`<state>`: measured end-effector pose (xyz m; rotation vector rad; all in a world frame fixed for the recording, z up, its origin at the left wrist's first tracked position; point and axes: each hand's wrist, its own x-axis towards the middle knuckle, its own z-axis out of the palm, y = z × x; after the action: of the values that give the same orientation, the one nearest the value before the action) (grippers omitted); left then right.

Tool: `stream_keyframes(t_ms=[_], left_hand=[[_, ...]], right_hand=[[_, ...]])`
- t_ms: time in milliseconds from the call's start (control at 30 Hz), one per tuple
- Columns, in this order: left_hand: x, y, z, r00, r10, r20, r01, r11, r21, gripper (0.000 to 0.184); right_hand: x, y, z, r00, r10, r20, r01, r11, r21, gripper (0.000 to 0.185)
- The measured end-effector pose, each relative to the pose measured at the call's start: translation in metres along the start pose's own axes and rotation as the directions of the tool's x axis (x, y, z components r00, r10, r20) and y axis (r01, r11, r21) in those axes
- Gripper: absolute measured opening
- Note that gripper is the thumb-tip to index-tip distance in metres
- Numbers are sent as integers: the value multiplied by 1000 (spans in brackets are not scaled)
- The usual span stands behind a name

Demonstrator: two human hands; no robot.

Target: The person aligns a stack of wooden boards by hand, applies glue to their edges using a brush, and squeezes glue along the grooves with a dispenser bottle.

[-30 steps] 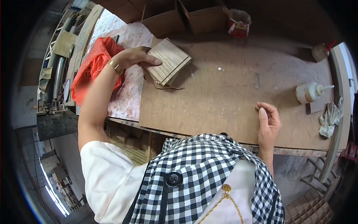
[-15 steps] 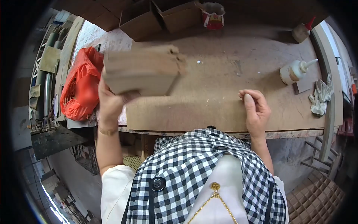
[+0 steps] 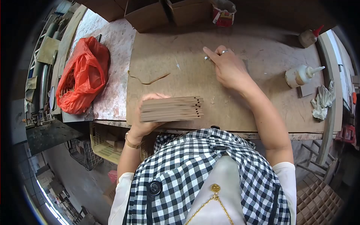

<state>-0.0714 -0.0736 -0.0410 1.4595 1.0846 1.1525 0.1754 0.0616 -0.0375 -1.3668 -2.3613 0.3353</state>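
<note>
A stack of thin wooden boards (image 3: 170,109) was held in the left hand (image 3: 138,120), near the front edge of the table (image 3: 180,90). The boards were gripped at their left end, with fingers seen along the far side. The thumb could not be seen well. The thin edges of the boards were turned up, and small dark marks were shown near the right end. Whether the table was touched by the stack could not be told.

Nothing was seen to be held by the right hand (image 3: 230,69). Its pointing finger was stretched out, and the other fingers were partly bent. A small white bit (image 3: 206,58) was seen just beside that fingertip; a touch could not be told. A thin brown strip (image 3: 155,79) was seen on the table, past the stack.

Each board was judged to be light and stiff, and easy to snap if bent. The whole stack was judged a bit heavier, and likely to slide apart if held loosely. The best hold was judged to be a squeeze on the two outside boards, with the ends kept even.
</note>
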Motion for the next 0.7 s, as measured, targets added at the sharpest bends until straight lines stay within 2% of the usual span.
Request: stream_keyframes(t_ms=[167, 200, 333, 400, 433, 500, 567, 600, 667, 700], left_hand=[[-2, -9, 4, 999, 22, -45, -23, 999, -24, 51], [-2, -11, 4, 999, 18, -51, -19, 999, -33, 51], [-2, -13, 2, 999, 13, -48, -15, 999, -34, 50], [-3, -13, 1, 999, 4, -48, -5, 999, -32, 50], [-3, -13, 1, 999, -1, -46, 0, 1000, -28, 50], [-2, -13, 1, 999, -10, -43, 9, 1000, -23, 51], [-2, -12, 2, 999, -16, -50, 15, 1000, -20, 51], [-2, -10, 2, 998, -22, -57, 21, 1000, -16, 52], [-2, -6, 2, 997, -36, -65, 35, 999, -7, 53], [-2, -4, 2, 997, -40, -69, 43, 998, 41, 54]], right_hand=[[4, 5, -1, 983, 23, 184, -32, 998, 49, 35], [3, 7, -1, 981, 22, 194, -31, 999, 43, 35], [1, 14, 0, 987, -29, 158, -6, 975, 220, 35], [4, 15, 0, 989, -4, 149, -80, 831, 550, 35], [3, 18, -5, 989, -4, 149, -80, 831, 550, 35], [-3, 22, -22, 958, 138, 250, -283, 571, 770, 38], [-15, 29, -32, 946, 194, 261, -322, 442, 837, 35], [-22, 31, -40, 945, 196, 261, -322, 442, 837, 35], [-43, 31, -56, 885, 313, 344, -417, 204, 886, 33], [-58, 32, -63, 903, 308, 300, -355, 141, 924, 33]])
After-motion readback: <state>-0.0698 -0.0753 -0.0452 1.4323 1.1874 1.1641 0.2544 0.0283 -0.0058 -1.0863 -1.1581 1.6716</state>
